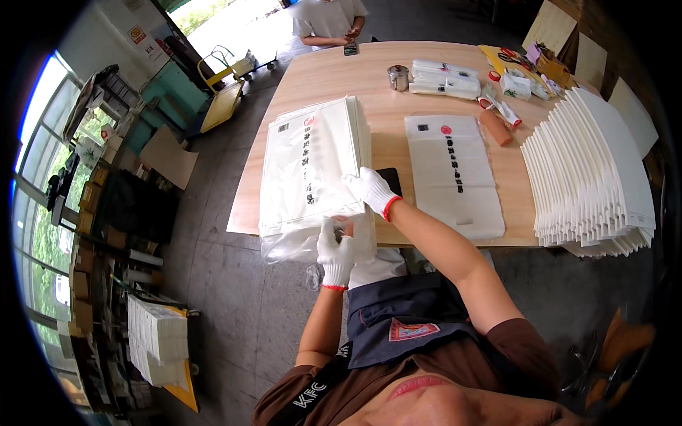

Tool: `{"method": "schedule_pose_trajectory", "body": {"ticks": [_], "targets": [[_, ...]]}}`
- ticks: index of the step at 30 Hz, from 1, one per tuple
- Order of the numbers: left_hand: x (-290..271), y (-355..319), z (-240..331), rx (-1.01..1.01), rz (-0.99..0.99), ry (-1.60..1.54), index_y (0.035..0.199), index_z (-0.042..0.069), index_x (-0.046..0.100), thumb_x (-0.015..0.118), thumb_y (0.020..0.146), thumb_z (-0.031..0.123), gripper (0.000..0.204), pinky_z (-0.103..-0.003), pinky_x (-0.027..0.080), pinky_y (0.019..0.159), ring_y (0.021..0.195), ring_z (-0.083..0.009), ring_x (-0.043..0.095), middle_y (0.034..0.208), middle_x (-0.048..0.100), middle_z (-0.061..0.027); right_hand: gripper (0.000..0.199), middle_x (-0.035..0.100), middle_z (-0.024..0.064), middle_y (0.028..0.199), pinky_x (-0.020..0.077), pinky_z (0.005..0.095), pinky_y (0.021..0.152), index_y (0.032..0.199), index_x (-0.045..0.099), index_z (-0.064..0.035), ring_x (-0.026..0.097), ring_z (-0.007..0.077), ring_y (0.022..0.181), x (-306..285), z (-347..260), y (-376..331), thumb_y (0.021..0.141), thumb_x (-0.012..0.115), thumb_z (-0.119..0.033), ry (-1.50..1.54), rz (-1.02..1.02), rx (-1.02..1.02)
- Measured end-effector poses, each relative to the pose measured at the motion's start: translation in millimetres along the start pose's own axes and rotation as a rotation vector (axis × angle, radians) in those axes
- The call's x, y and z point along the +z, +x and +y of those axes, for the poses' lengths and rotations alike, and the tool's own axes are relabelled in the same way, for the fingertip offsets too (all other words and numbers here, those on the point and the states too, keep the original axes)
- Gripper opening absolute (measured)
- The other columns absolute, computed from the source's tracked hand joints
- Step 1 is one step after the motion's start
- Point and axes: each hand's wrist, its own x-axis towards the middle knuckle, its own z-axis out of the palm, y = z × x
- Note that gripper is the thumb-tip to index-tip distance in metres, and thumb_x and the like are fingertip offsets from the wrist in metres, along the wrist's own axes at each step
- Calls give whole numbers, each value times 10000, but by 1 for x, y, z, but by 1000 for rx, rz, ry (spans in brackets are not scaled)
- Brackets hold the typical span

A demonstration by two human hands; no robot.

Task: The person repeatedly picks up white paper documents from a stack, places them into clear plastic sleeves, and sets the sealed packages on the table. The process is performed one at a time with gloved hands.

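A tall stack of white printed envelopes (295,153), the top ones in clear plastic, stands at the table's near left side. My left hand (335,257), in a white knit glove with a red cuff, pinches the loose clear plastic bag (291,245) at the stack's near edge. My gloved right hand (371,190) rests on the stack's right edge, fingers stretched over the plastic. To its right, a flat white printed bag (455,174) lies on the table. Part of a black flat object (391,182) shows beside my right wrist.
A fanned pile of white folders (586,170) stands at the table's right. Rolled white packages (446,78), a metal cup (398,78) and a brown roll (495,128) lie farther back. Another person (330,21) stands beyond the wooden table (327,67). A yellow trolley (224,103) is at left.
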Motion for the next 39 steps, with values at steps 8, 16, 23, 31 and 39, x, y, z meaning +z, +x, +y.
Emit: {"method": "schedule_pose_trajectory", "body": {"ticks": [8,16,23,31,39], "targets": [[4,-47,1,-263,-170,-705,994,40,530,618,885,51,141,-225,395,500,561,-69,499,715,554,-5,581,589,284,1085,448,424,846,1121,513,44,565,402,1029,18,24,4,871,565,-478,125,223,-68],[15,-85,-9,-307,-640,-451,1080,12,530,613,899,114,223,-216,464,597,630,-87,564,814,665,-49,564,617,260,1070,465,404,838,1115,545,53,603,370,998,15,17,6,875,579,-456,218,251,3],[115,-81,-76,37,-1149,-172,1029,56,576,600,883,206,211,-344,491,706,801,-199,617,895,650,-66,271,639,124,1030,526,314,764,1154,533,6,638,185,893,36,57,-100,891,592,-16,1087,-453,-206],[257,-44,-5,586,-677,281,953,134,616,680,786,240,208,-451,485,700,828,-325,611,896,646,-121,238,677,100,924,546,272,627,1151,555,-41,647,135,700,-84,156,-218,954,542,-175,1064,-308,138],[292,-16,-21,397,-900,339,884,125,653,605,806,263,166,-443,491,733,839,-353,623,895,660,-170,200,684,81,879,558,282,583,1084,596,-86,652,131,665,-115,246,-230,934,586,-219,1109,131,238]]}}
